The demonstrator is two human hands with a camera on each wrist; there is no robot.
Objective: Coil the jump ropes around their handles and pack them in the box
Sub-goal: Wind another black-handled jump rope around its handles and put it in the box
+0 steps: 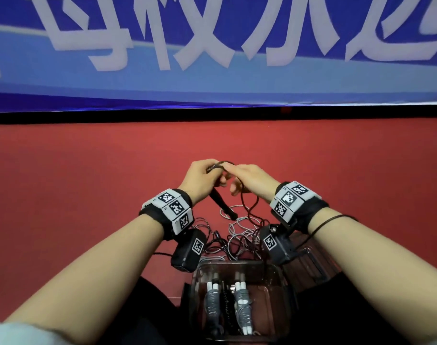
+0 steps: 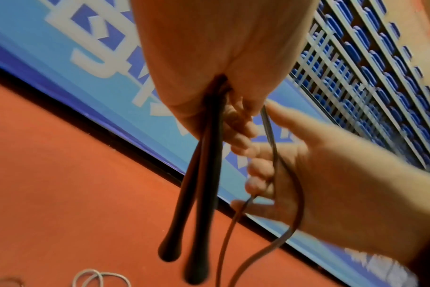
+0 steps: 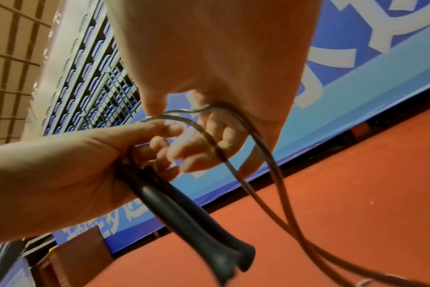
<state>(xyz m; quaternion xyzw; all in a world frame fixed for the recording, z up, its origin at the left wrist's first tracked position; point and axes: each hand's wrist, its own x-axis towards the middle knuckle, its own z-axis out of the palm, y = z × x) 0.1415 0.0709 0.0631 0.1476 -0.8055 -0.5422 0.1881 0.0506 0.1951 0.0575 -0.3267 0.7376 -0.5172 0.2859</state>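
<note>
The left hand (image 1: 200, 179) is seen in the head view clamped on the black handles (image 1: 223, 204), at 12 o'clock from the clear box (image 1: 240, 266) where three coiled ropes are already packed.

In the left wrist view both handles (image 2: 199, 184) are gripped together at their top.

In the right wrist view the black cord (image 3: 233, 155) is pinched by the right hand (image 3: 209, 77). It is judged light, limp and a little springy, so it should be held close to the handles.
</note>
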